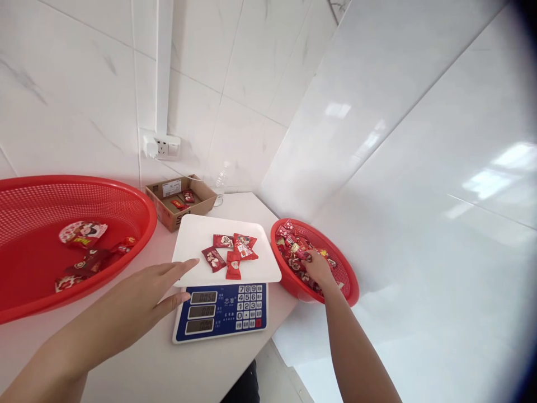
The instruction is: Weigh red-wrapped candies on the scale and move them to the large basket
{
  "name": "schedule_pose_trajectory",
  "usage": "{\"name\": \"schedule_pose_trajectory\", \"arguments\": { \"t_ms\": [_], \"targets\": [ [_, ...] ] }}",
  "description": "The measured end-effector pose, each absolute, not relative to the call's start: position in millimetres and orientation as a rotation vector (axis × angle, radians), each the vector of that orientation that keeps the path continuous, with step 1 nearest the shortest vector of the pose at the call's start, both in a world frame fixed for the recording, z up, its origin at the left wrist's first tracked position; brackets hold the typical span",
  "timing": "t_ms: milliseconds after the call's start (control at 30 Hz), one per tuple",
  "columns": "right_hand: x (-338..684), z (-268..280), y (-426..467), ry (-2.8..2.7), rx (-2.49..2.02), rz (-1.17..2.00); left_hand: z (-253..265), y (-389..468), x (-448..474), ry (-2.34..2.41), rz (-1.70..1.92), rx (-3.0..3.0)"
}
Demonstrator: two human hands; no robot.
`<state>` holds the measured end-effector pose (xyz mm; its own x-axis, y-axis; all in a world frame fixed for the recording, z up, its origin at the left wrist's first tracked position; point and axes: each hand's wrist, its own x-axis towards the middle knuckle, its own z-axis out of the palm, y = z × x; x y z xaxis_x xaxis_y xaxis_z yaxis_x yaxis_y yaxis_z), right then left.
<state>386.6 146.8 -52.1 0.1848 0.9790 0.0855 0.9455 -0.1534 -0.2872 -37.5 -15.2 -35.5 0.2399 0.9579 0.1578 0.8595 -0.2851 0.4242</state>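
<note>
A digital scale with a blue keypad panel carries a white pan. Several red wrapped candies lie on the pan, some overlapping. My left hand is open, fingers stretched out, at the left edge of the pan, holding nothing. To the right stands a red basket with a heap of wrapped candies. My right hand reaches into that basket, fingers closed on a wrapped candy; the fingertips are partly hidden among the heap.
A large red perforated basket on the left holds several wrapped packets. Behind the scale sit a cardboard box with a few packets and a clear plastic bottle. A wall socket has a plug and cable. White panels rise on the right.
</note>
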Motion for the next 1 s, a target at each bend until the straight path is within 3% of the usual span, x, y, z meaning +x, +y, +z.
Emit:
{"name": "schedule_pose_trajectory", "arguments": {
  "t_ms": [433, 867, 1000],
  "targets": [
    [389, -65, 145, -1.948, -2.238, 0.438, -42, -15, -38, 1.688, 0.565, 2.286],
    [385, -62, 147, -1.852, -2.188, 0.02, -43, -15, -39, 1.704, 0.525, 2.25],
    [378, -59, 153, -2.116, -2.001, 0.15, -42, -15, -37, 1.694, 0.542, 2.238]
  ]
}}
